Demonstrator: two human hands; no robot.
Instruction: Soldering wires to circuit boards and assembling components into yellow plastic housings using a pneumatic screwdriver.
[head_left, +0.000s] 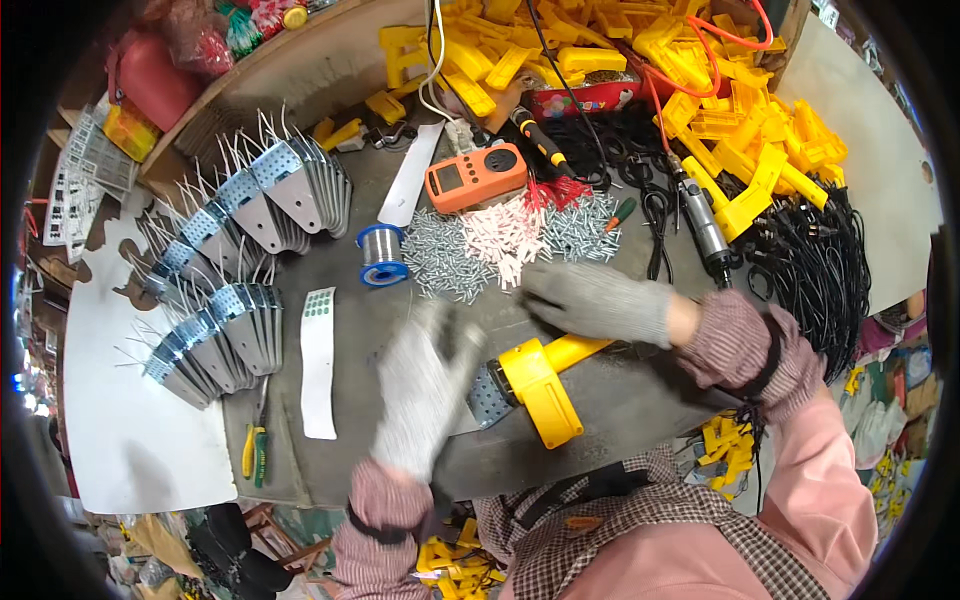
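Note:
My left hand [422, 390], in a grey-white glove and smeared by motion, is over the table with its thumb apart from its fingers. I see nothing held in it. Beside it lies a yellow plastic housing [548, 405] with a handle, and a grey metal blade with a blue dotted part [488, 400] sticks out of its left side. My right hand [600, 303], also gloved, is just beyond the housing. Its fingertips are drawn together at the near edge of the small white plastic pieces [495, 235] and silver screws [440, 262]; whatever they grip is hidden.
Grey metal blades [285, 195] with wires stand in rows on the left. Behind the screws are a solder spool [381, 255] and an orange meter [475, 177]. An electric screwdriver [703, 220], black cables [815, 270] and piled yellow housings [740, 120] lie right. Pliers [256, 450] rest near-left.

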